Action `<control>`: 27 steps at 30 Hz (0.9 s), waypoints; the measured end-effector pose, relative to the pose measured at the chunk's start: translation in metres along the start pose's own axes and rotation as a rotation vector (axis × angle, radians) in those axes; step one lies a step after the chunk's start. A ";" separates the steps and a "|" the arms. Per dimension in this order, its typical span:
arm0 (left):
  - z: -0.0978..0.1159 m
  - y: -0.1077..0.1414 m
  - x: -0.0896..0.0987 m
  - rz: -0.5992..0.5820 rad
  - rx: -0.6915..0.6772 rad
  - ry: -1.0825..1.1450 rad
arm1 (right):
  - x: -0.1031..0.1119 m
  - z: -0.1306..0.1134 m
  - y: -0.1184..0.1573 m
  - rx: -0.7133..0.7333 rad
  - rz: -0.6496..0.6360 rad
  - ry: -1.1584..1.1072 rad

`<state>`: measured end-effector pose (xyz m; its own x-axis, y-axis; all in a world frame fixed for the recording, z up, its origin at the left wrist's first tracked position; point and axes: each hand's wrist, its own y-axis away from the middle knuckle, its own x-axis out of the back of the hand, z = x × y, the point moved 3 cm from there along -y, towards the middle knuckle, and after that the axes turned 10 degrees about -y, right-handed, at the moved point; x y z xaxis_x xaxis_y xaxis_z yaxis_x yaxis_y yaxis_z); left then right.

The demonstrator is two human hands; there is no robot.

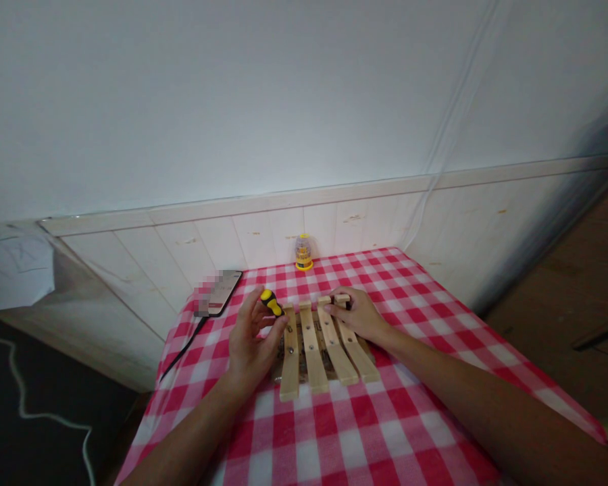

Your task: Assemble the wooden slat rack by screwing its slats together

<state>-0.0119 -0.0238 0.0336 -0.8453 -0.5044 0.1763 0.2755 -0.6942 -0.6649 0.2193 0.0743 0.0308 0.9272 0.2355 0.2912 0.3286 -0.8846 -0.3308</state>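
Several pale wooden slats (317, 368) with screws in them lie side by side on a dark, patterned base in the middle of the table. My left hand (253, 341) holds a short yellow and black screwdriver (272, 303) over the leftmost slat, its handle tilted up and away; the tip is too small to make out. At the far end of the rightmost slats, my right hand (359, 314) grips the wood, with its fingers partly hidden behind the slat ends.
A red and white checked cloth (304, 445) covers the table. A phone (225, 293) with a black cable lies at the back left. Near the wall (273, 233) stands a clear and yellow container (304, 253).
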 end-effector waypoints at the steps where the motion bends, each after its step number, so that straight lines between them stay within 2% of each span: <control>1: 0.000 0.000 0.000 0.004 -0.003 0.005 | 0.000 0.000 0.000 -0.001 0.001 0.001; 10: -0.002 0.003 0.003 -0.074 -0.018 -0.052 | 0.000 -0.001 0.000 -0.017 -0.002 0.006; 20: 0.003 0.000 0.003 -0.087 0.034 -0.002 | 0.000 -0.002 0.000 -0.020 0.002 -0.002; 27: 0.004 0.000 0.003 -0.141 0.047 0.038 | 0.000 -0.002 0.000 -0.022 0.003 -0.008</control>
<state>-0.0124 -0.0277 0.0373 -0.8936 -0.3807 0.2376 0.1728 -0.7805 -0.6008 0.2190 0.0733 0.0325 0.9295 0.2366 0.2827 0.3224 -0.8937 -0.3119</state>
